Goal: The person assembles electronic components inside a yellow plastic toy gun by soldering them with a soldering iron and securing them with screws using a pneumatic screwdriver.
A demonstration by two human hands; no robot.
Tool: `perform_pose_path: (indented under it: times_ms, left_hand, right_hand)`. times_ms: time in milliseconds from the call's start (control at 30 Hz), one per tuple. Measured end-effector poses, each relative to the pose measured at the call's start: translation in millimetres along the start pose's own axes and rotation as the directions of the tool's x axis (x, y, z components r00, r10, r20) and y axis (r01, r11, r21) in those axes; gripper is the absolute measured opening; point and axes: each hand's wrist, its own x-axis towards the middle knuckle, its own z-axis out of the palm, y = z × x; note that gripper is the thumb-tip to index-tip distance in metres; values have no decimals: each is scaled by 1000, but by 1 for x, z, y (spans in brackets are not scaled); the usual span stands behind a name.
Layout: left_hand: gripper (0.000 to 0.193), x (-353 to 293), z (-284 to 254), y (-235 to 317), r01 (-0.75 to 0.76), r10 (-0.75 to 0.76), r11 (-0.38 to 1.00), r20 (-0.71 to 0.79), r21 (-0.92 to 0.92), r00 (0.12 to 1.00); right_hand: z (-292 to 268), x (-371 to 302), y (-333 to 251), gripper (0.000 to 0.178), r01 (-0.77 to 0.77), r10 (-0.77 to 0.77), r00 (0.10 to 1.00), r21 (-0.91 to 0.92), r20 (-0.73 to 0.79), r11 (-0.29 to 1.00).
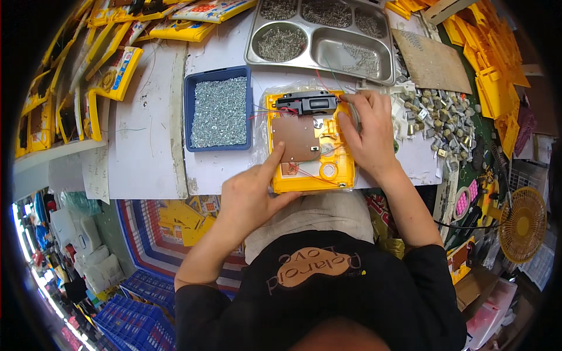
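Note:
In front of me, at the table's near edge, lies an open yellow plastic casing (336, 171) with its inside facing up. A brown circuit board (298, 137) covers its left part, and a black speaker-like module (316, 104) spans its far end. Thin red wires run between the parts. My left hand (249, 190) holds the casing's near left side, its index finger pressing on the board and its thumb at the front edge. At the far right corner, the fingers of my right hand (372, 131) close beside the module's end; what they pinch is hidden.
A blue bin (188, 117) of small screws stands left of the casing. Beyond is a metal compartment tray (319, 71) with small metal parts. Small motors (436, 120) are heaped at the right, near a brown board (430, 61). Yellow casings (120, 73) pile at the far left.

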Motion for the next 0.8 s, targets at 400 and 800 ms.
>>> perform_pose_path:
  times_ms: [400,800]
  left_hand:
    - [69,18,0,23,-159,145,984,-158,-85,977]
    - [29,-5,17,17,-532,534,839,-19,-118,845]
  right_hand:
    - [-7,-7,17,14,-401,392,910,518,134,755]
    - [-29,-39,-35,37,236,-286,901,184,327,954]
